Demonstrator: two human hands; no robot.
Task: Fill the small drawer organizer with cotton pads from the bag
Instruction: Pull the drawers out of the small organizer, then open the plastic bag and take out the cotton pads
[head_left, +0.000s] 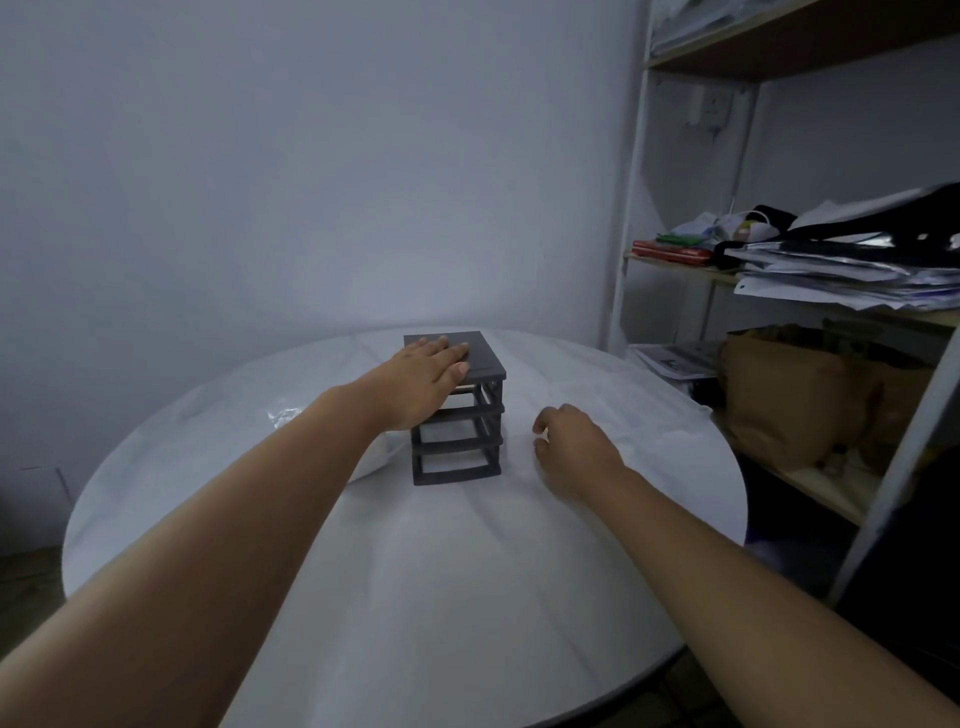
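Organizer (456, 457) stands mid counter (467, 597), slots facing the person. Right hand (576, 447) is just beside it, fingers loosely curled, holding nothing. It should prob. pull a drawer straight out while left hand (423, 382) presses flat on top w/ straight fingers. Bag (285, 415) lies behind the left forearm, partly hidden. Cluttered shelves (779, 291) far right, out of the way.
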